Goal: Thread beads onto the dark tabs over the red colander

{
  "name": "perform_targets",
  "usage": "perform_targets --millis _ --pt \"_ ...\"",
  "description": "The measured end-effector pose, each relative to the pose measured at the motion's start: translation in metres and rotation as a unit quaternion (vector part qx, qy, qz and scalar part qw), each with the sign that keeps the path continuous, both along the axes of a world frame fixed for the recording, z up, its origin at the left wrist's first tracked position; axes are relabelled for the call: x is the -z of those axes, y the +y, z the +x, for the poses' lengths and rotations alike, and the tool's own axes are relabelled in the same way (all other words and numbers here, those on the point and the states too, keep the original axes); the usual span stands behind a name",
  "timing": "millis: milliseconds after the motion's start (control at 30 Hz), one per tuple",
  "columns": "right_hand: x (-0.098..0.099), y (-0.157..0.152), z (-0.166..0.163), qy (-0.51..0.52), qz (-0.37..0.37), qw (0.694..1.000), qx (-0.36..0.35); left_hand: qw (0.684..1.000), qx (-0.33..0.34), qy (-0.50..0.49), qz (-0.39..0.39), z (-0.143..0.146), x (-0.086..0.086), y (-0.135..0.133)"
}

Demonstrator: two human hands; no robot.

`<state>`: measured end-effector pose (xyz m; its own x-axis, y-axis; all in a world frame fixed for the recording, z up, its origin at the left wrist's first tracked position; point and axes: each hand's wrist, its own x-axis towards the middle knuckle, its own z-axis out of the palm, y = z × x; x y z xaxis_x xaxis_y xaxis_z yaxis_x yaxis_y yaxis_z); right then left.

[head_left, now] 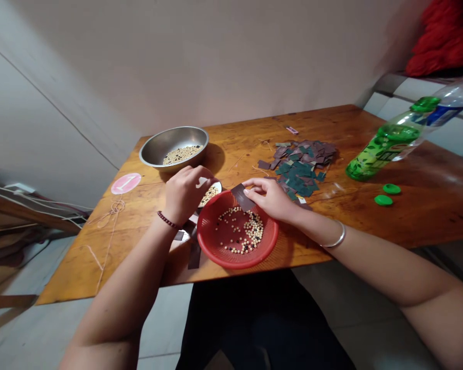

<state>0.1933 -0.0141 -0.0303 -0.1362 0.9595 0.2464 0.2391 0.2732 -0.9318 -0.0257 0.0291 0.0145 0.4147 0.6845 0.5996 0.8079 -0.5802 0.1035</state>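
A red plastic basket (219, 252) with pale and dark beads sits at the table's near edge. Over its far rim, my right hand (272, 198) pinches a small dark card piece (242, 197). My left hand (185, 192) is closed above a small white dish (212, 193) of pale beads, with something white between its fingers. A pile of green and brown card pieces (301, 164) lies just beyond my right hand.
A steel bowl (173, 146) of pale beads stands at the back left. A pink round tag (126, 183) and loose string (110, 216) lie left. Two plastic bottles (386, 146) lie on their sides at the right, with two green caps (388, 194) nearby.
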Motion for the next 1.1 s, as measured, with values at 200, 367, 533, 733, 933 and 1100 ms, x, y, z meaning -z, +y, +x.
perform_targets --millis 200,367,533,733,933,1100 --pt "0.0 -0.003 -0.004 0.009 -0.002 1.0 -0.02 0.958 0.242 -0.078 0.135 0.017 0.006 -0.023" --pt "-0.004 -0.002 -0.003 0.064 -0.07 0.994 -0.061 0.953 0.291 0.011 0.085 0.02 0.01 -0.029" --pt "-0.006 -0.003 -0.003 0.074 -0.069 0.992 -0.077 0.951 0.3 0.052 0.049 0.02 0.012 -0.028" --pt "-0.006 -0.007 -0.004 0.052 -0.043 0.995 -0.075 0.953 0.29 0.07 0.045 0.022 0.013 -0.028" --pt "-0.007 -0.008 -0.004 0.05 -0.034 0.996 -0.069 0.954 0.284 0.09 0.037 0.024 0.01 -0.03" --pt "-0.005 -0.008 -0.006 0.062 -0.036 0.995 -0.073 0.957 0.272 0.085 0.048 0.023 0.011 -0.03"
